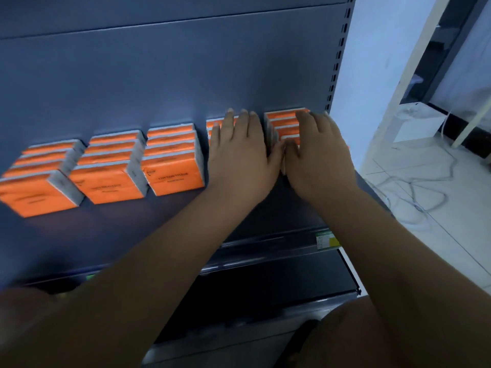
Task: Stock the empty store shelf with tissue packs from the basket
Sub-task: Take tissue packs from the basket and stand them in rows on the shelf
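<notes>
Both hands (279,158) rest flat atop tissue packs (284,123).

Five rows of orange tissue packs (172,176) stand on the dark shelf (106,235); left hand (239,158) lies flat, fingers straight, on the fourth row; right hand (316,158) lies flat on the rightmost row; white cable (414,187) lies on the tiled floor (465,208).

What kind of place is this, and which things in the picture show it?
Probably a shop aisle. Rows of identical orange rectangular tissue packs stand on a dark grey metal shelf; its slotted metal upright and the small green and yellow label on the front rail are typical of store shelving.
</notes>
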Demonstrator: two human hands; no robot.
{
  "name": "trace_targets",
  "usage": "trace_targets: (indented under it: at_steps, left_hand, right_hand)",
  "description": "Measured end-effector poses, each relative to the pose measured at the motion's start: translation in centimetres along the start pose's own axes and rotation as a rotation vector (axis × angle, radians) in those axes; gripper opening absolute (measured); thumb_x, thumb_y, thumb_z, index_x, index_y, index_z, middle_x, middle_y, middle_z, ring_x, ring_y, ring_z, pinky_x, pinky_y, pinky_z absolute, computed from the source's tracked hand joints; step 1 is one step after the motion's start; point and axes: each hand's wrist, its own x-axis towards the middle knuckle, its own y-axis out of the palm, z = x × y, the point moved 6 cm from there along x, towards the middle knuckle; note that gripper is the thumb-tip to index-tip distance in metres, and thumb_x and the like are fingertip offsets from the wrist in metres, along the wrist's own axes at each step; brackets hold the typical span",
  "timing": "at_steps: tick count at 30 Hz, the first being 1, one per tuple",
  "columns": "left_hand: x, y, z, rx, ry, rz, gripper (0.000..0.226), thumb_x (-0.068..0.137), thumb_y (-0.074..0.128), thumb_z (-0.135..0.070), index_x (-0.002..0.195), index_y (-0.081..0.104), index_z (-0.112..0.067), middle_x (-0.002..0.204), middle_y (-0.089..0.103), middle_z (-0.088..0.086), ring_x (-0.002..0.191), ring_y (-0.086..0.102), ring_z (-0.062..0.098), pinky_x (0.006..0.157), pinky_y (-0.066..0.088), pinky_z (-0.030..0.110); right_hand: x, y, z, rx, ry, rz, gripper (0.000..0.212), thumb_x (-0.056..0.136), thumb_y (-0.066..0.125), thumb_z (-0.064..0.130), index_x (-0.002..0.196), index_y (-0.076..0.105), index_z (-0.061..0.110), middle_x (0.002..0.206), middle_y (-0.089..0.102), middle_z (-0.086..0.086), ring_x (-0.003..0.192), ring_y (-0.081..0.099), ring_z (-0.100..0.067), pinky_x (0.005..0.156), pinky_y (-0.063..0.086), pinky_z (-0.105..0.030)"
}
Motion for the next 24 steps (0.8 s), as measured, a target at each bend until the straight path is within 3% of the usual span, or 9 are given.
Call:
trace_targets:
  at_steps: [4,7,13,19,24]
  left_hand:
    - [-4.2,-2.5,4.3,0.061,-0.117,-0.008,0.081,0.097,0.024,-0.062,0.157,0.038,-0.01,0.166,0.034,0.009,0.157,0.019,0.033,0.126,0.014,0.053]
    - [-8.3,-5.3,7.8,0.131,-0.19,-0.063,0.077,0.098,0.031,-0.06,0.155,0.043,-0.009,0.165,0.037,0.011,0.157,0.023,0.034,0.126,0.016,0.054]
    - [-16.8,-11.7,16.5,0.168,-0.384,-0.153,0.073,0.099,0.038,-0.06,0.151,0.048,-0.009,0.159,0.046,0.009,0.154,0.031,0.032,0.123,0.027,0.053]
    - [-25.3,-18.8,24.7,0.323,-0.58,-0.197,0.077,0.099,0.036,-0.06,0.155,0.042,-0.008,0.162,0.042,0.011,0.156,0.026,0.033,0.124,0.021,0.052]
    - [-33.1,-23.9,29.5,0.425,-0.76,-0.21,0.078,0.098,0.031,-0.062,0.156,0.041,-0.01,0.163,0.041,0.007,0.156,0.024,0.031,0.125,0.02,0.051]
  right_hand:
    - [-1.6,1.0,5.2,0.12,-0.048,0.054,0.061,0.1,0.035,0.044,0.146,0.049,0.006,0.146,0.054,-0.015,0.14,0.043,-0.035,0.118,0.034,-0.048]
    - [-3.4,2.1,9.9,0.169,-0.113,0.086,0.06,0.103,0.043,0.046,0.152,0.044,0.011,0.154,0.048,-0.01,0.148,0.033,-0.028,0.123,0.02,-0.038]
    - [-7.9,3.9,21.1,0.351,-0.302,0.184,0.063,0.102,0.041,0.049,0.154,0.042,0.013,0.158,0.045,-0.007,0.149,0.035,-0.025,0.123,0.029,-0.043]
    - [-13.1,5.1,32.0,0.525,-0.437,0.29,0.061,0.102,0.043,0.047,0.152,0.044,0.013,0.154,0.048,-0.005,0.146,0.038,-0.024,0.121,0.028,-0.036]
    - [-18.7,5.5,41.0,0.651,-0.588,0.395,0.062,0.102,0.042,0.046,0.151,0.045,0.009,0.153,0.049,-0.011,0.144,0.04,-0.028,0.121,0.031,-0.04]
